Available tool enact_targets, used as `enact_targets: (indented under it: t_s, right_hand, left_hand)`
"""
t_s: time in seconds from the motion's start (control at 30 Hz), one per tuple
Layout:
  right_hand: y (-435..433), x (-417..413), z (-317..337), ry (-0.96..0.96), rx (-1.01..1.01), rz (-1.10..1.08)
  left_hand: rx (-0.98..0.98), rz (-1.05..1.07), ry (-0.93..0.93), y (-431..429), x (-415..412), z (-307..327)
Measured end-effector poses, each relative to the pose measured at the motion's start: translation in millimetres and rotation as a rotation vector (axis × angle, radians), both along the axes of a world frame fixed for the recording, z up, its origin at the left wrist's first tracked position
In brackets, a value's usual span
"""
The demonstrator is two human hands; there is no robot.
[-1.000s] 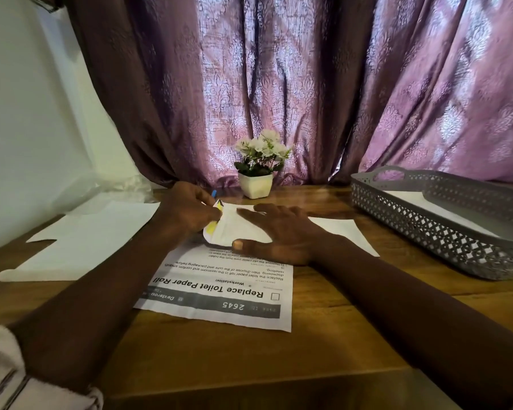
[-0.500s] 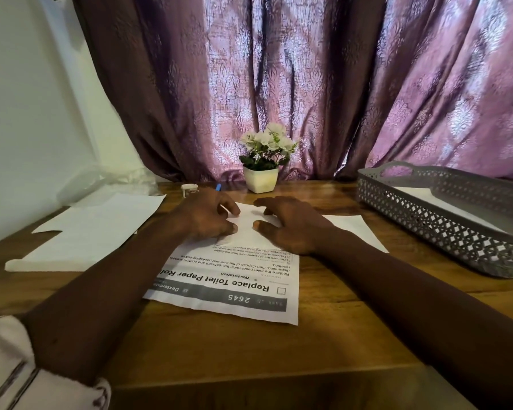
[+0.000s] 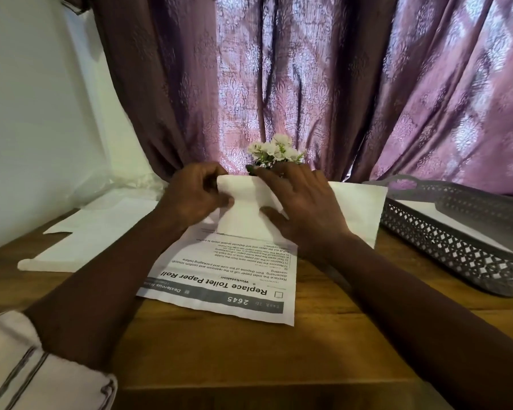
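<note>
A printed sheet (image 3: 237,279) headed "Replace Toilet Paper Roll" lies on the wooden table (image 3: 308,350), its text upside down to me. Its far part is folded up and over towards me, white back (image 3: 249,202) showing. My left hand (image 3: 193,196) pinches the left side of this raised fold with curled fingers. My right hand (image 3: 302,202) holds the right side, fingers spread over the fold and thumb under its lower edge. Both hands blur slightly.
A grey lattice basket (image 3: 456,241) with white paper inside stands at the right. A white sheet (image 3: 356,208) lies behind my right hand, more white sheets (image 3: 95,232) at the left. A small flower pot (image 3: 276,152) stands by the purple curtain.
The far edge of the sheet, flat under both hands before, is now lifted and folded towards me. Both hands moved up and away from the table; my view has dropped closer.
</note>
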State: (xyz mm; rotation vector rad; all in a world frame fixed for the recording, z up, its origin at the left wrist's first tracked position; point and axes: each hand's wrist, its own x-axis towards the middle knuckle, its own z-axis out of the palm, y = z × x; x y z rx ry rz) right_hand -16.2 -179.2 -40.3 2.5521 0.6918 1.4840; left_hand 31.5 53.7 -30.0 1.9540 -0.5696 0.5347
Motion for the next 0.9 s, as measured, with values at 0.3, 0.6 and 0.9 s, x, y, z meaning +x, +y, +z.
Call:
enact_targets:
  t_s: [0.3, 0.6, 0.9]
  right_hand:
    - [0, 4, -18, 0.284, -0.108, 0.166]
    - [20, 6, -31, 0.675, 0.316, 0.36]
    - [13, 18, -35, 1.015, 0.131, -0.313]
  left_hand:
    - [0.608, 0.128, -0.025, 27, 8, -3]
    - [0.419, 0.028, 0.035, -29, -3, -22]
    - [0.946, -0.044, 0.247, -37, 1, -39]
